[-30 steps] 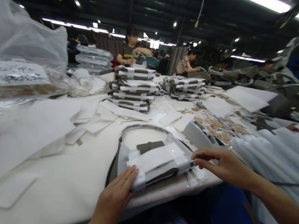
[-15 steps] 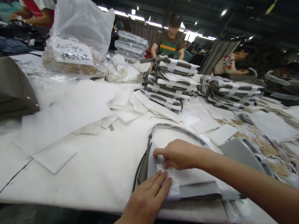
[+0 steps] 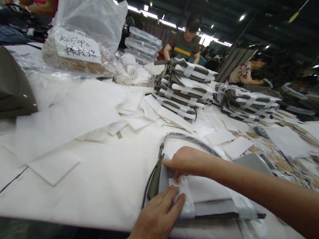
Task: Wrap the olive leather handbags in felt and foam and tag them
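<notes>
A dark olive bag (image 3: 155, 177) lies at the table's front edge, partly covered by white sheets and a translucent wrap (image 3: 187, 200). Its handle, covered in clear film, curves behind it. My left hand (image 3: 157, 216) rests on the near left end of the wrap, fingers stretched out and slightly apart. Just beyond it, my right hand (image 3: 184, 163) is bent over the upper left part of the white covering, and its fingers are curled downward. Whatever those fingertips pinch is hidden under the hand.
Stacks of wrapped bags (image 3: 183, 87) stand at the back, with loose white sheets (image 3: 69, 120) to the left. A big plastic bag (image 3: 83, 28) and a dark bag (image 3: 4, 81) sit farther left. Brown scraps (image 3: 282, 161) lie right. People work beyond.
My right hand and forearm have shifted slightly, with the wrist now higher over the bag. The left hand stays on the wrap. The whole view has tilted a little.
</notes>
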Available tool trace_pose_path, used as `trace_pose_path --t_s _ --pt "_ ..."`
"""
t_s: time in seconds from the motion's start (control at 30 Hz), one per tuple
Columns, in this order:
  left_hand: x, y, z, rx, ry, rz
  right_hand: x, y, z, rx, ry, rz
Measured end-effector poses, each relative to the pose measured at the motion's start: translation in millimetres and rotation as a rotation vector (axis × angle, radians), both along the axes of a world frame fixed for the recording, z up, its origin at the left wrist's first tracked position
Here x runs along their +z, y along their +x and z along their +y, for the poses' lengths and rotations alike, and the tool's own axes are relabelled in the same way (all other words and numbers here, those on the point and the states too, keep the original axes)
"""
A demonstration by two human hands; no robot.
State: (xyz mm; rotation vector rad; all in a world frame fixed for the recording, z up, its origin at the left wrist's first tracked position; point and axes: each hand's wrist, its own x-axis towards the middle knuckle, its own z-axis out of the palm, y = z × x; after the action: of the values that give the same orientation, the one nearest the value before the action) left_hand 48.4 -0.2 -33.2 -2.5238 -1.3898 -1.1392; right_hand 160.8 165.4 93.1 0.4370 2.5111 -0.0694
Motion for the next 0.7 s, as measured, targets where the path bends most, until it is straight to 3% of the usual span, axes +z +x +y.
trace_pose_path --t_s 0.2,0.37,0.47,0.6,0.7 --pt "-1.0 0.3 -0.4 0.013 0.031 0.033 -15.3 9.4 25.3 0.05 -0.017 0.189" --pt "-1.7 0.5 1.4 0.035 0.088 0.042 -37.0 27.4 50.0 -0.228 -0.177 0.318" --pt "-1.9 -0.2 2.0 0.039 0.111 0.059 -42.7 42.7 59.9 -0.434 -0.141 0.382" --pt "-1.1 -1.7 2.2 0.026 0.114 0.076 -36.4 58.2 43.1 -0.542 -0.001 0.512" --pt "-1.5 -2.2 2.9 0.017 0.108 0.088 -33.0 59.6 8.0 -0.544 -0.055 0.599"
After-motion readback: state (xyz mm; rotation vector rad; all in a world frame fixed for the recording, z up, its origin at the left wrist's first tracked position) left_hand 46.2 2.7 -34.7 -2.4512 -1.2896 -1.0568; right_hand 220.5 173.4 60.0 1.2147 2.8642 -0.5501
